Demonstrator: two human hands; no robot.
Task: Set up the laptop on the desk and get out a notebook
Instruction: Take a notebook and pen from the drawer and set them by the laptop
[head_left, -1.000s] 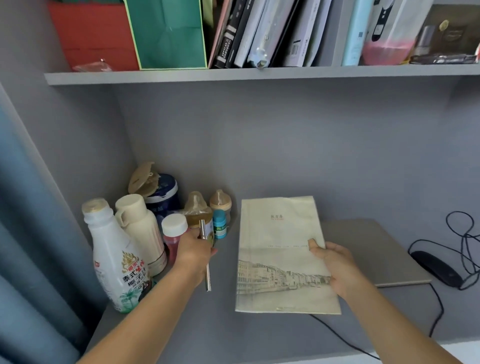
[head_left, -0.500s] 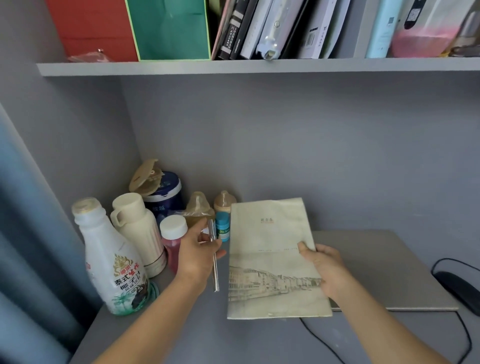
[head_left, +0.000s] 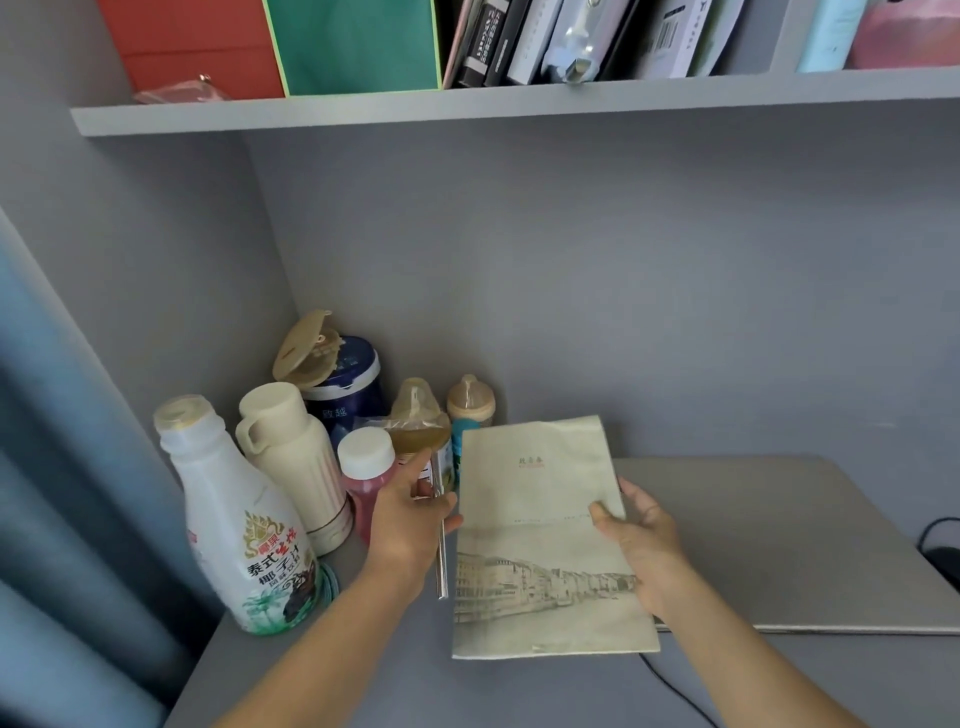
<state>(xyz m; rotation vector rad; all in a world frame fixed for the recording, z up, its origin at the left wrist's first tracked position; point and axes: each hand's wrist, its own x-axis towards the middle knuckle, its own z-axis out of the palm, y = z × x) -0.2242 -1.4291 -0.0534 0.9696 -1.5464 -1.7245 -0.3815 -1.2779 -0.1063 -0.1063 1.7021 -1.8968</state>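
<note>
- Head view: the right hand (head_left: 641, 553) held the notebook (head_left: 540, 540) at its right edge, thumb on the cover and fingers under it.
- The left hand (head_left: 408, 519) was closed around a silver pen (head_left: 442, 566), just beside the left edge of the notebook.
- The notebook lay partly over the closed laptop (head_left: 789, 540) on the grey counter (head_left: 363, 686).
- Left of the hands stood a big white bottle (head_left: 234, 525), a cream flask (head_left: 291, 462) and a red bottle (head_left: 366, 480), crowded in the corner.

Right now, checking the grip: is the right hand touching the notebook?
Touching. The head view shows the right hand at the notebook's right edge, thumb pressed on the cover.
</note>
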